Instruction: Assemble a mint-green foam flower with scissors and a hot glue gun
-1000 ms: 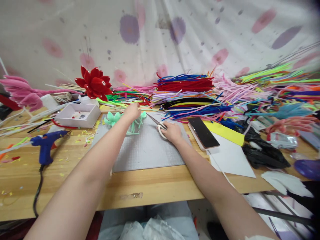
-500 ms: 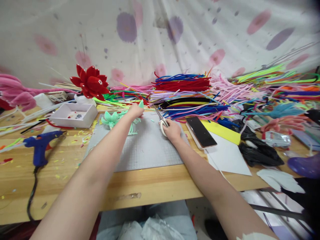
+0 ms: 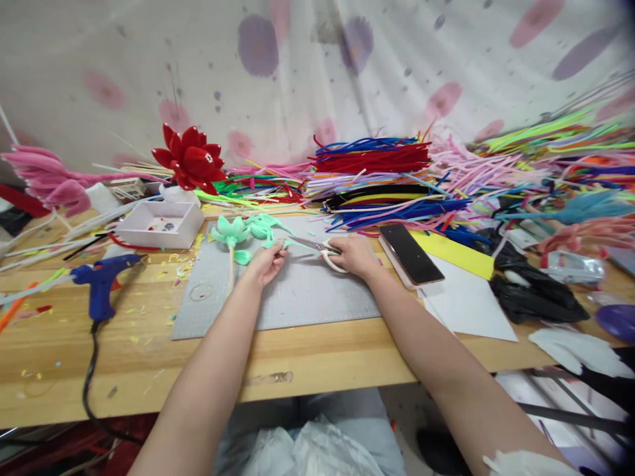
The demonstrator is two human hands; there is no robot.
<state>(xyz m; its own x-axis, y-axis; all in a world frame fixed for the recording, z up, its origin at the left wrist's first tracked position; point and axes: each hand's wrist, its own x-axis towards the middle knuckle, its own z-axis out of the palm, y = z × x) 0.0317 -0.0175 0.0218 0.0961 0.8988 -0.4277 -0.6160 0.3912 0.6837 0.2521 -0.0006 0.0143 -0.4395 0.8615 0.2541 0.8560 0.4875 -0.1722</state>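
My left hand [image 3: 268, 263] is closed in a pinch on a mint-green pipe-cleaner petal [image 3: 272, 244], whose thin end points right toward the scissor blades. My right hand [image 3: 355, 256] grips white-handled scissors [image 3: 308, 244], blades apart and pointing left. Whether the blades touch the petal, I cannot tell. Both hands are over the grey cutting mat [image 3: 317, 301]. To the left of my left hand lies a mint-green flower [image 3: 231, 231] on a pale stem. More mint-green petals [image 3: 262, 226] rest behind the hand, and one loose petal [image 3: 243, 257] sits beside it.
A blue glue gun [image 3: 102, 284] and a white box [image 3: 186, 228] are at left, below a red flower [image 3: 189, 158]. Pipe-cleaner bundles [image 3: 372, 158] line the back. A phone [image 3: 411, 254], yellow card [image 3: 454, 252] and white paper [image 3: 464, 307] lie right.
My left hand has come down and nearer, bringing the green petal to the scissors. The scissors have turned from pointing away to pointing left, blades now apart. The view has shifted slightly.
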